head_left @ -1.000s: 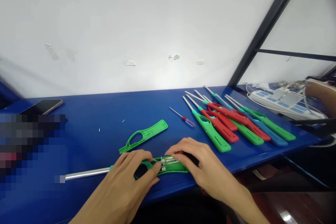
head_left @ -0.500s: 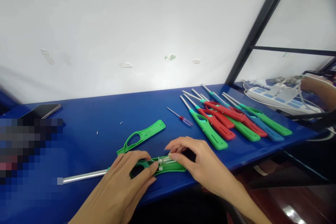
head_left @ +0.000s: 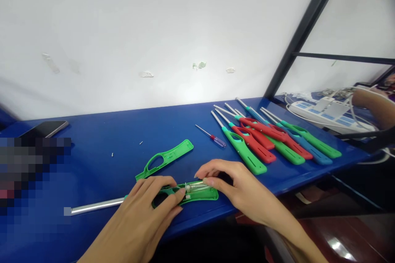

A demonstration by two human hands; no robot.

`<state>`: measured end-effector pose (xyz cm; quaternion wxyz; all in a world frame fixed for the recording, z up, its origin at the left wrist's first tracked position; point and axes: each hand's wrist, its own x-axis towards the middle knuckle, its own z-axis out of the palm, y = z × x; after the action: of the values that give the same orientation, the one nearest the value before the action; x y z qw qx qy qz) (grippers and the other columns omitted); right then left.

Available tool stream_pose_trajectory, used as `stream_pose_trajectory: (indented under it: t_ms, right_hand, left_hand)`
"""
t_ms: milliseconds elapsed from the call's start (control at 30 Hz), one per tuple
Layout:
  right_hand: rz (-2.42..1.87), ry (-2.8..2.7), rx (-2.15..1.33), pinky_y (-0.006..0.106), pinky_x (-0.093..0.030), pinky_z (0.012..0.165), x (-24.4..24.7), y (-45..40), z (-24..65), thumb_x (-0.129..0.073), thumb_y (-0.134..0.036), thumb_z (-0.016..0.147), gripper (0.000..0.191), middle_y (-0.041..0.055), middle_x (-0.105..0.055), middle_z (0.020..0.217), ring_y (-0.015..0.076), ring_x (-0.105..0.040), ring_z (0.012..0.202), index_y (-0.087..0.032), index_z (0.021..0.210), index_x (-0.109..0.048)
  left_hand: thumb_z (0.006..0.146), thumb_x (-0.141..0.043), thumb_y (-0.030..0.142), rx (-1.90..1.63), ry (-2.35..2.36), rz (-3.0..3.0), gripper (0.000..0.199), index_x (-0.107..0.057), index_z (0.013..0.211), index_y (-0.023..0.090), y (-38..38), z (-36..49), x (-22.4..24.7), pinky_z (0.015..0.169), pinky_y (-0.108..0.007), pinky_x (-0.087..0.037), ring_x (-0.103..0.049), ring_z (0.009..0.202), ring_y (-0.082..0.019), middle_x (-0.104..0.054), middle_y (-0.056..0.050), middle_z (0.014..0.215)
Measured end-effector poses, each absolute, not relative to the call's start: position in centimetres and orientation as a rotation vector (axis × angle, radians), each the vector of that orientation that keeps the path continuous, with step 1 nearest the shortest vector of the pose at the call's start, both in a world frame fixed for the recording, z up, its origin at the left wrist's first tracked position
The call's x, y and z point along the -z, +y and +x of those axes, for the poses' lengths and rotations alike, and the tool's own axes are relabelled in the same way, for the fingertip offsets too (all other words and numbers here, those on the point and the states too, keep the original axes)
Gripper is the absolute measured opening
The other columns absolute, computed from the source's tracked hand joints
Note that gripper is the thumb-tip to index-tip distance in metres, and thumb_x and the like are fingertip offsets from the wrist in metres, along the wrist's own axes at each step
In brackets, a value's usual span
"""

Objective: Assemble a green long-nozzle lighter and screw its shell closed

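An opened green lighter (head_left: 203, 194) with a long metal tube (head_left: 98, 205) lies near the table's front edge, its inside facing up. My left hand (head_left: 148, 205) is closed round its middle, by the trigger loop. The thumb and fingers of my right hand (head_left: 230, 178) pinch the right end of a clear cylinder (head_left: 195, 187) that lies in the green shell. The other green half shell (head_left: 168, 158) rests just behind my left hand. A screwdriver (head_left: 216, 139) with a purple handle lies behind my right hand.
Several red, green and blue lighters (head_left: 262, 139) are piled at the right. Two tiny screws (head_left: 112, 154) lie left of centre. A phone (head_left: 46, 128) is at the far left. Beyond a dark metal frame (head_left: 305, 28) are a power strip (head_left: 333, 115) and another person's arm (head_left: 373, 104).
My right thumb and fingers have shifted slightly right along the clear cylinder, and more of it shows. My left hand keeps its hold. The view has moved a little.
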<state>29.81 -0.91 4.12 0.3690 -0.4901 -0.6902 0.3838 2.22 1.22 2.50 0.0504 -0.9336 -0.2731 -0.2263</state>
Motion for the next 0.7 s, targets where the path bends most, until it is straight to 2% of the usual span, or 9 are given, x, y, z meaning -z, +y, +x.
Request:
stream_pose_trajectory:
  t_ms: [167, 333, 500, 600, 700]
  right_hand:
    - [-1.274, -1.914, -0.908, 0.032, -0.051, 0.102, -4.3, -1.0, 29.5, -0.057, -0.014, 0.110, 0.026, -0.0039, -0.078, 0.113, 0.0170, -0.071, 0.109, -0.031, 0.111, -0.076]
    - [-1.352, -1.849, -0.828, 0.035, -0.053, 0.105, -3.2, -1.5, 29.6, -0.053, -0.031, 0.114, 0.025, -0.0012, -0.072, 0.129, 0.0182, -0.070, 0.110, -0.037, 0.135, -0.066]
    - [-1.355, -1.811, -0.706, 0.036, -0.056, 0.111, -3.4, -1.2, 30.3, -0.041, -0.043, 0.118, 0.030, 0.0016, -0.067, 0.141, 0.0211, -0.066, 0.132, -0.039, 0.138, -0.063]
    - [-1.339, -1.963, -0.454, 0.041, -0.051, 0.121, -4.7, -0.1, 30.4, -0.038, -0.037, 0.119, 0.032, 0.0022, -0.060, 0.151, 0.0213, -0.058, 0.146, -0.041, 0.140, -0.063]
    - [-1.326, -2.268, -0.203, 0.050, -0.046, 0.128, -5.8, 1.8, 30.1, -0.039, -0.028, 0.117, 0.039, 0.0042, -0.052, 0.165, 0.0255, -0.049, 0.156, -0.039, 0.149, -0.060]
  left_hand:
    - [0.115, -0.043, 0.022, 0.663, -0.848, -2.865, 0.033, -0.061, 0.141, 0.029, 1.1, 2.2, -2.5, 0.098, -0.043, -0.058, -0.070, 0.115, -0.025, -0.071, -0.006, 0.128]
    - [0.116, -0.041, 0.020, 0.673, -0.867, -2.841, 0.030, -0.063, 0.133, 0.027, 0.9, 2.6, -2.8, 0.097, -0.045, -0.058, -0.071, 0.112, -0.026, -0.072, -0.006, 0.125]
    - [0.116, -0.039, 0.021, 0.690, -0.858, -2.800, 0.030, -0.063, 0.134, 0.023, 0.7, 3.0, -3.3, 0.091, -0.042, -0.059, -0.074, 0.102, -0.025, -0.075, -0.006, 0.117]
    - [0.114, -0.042, 0.018, 0.853, -0.924, -2.715, 0.037, -0.057, 0.147, 0.023, 0.6, 2.4, -3.7, 0.102, -0.040, -0.055, -0.072, 0.114, -0.023, -0.076, -0.005, 0.126]
    - [0.111, -0.042, 0.013, 1.148, -1.178, -2.587, 0.043, -0.053, 0.150, 0.029, 0.9, 1.0, -4.0, 0.116, -0.038, -0.047, -0.069, 0.122, -0.018, -0.074, 0.000, 0.134]
